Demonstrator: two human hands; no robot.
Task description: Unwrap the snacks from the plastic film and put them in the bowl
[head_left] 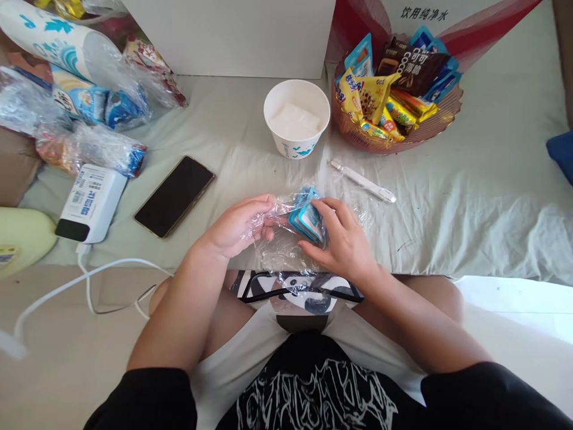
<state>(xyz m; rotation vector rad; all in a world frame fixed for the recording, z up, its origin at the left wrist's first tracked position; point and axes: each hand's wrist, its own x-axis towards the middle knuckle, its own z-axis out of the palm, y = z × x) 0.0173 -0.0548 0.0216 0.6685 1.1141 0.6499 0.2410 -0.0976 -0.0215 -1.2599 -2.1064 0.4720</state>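
Both hands work one clear wrapper (286, 251): left hand (239, 227) pinches its film, right hand (344, 245) clamps the blue packets (307, 218) inside, which could spill toward the paper bowl (296, 119) beyond if the film tears.

Phone (174, 195) left, cup (296, 118) w/ tissue center, snack basket (358, 136) right, spoon (362, 180) nearby, power bank (91, 203), cable (89, 280).

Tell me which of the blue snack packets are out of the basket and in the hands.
The small stack of blue packets inside the clear plastic bag, gripped by the right hand while the left hand holds the bag. The other blue packets sit in the basket.
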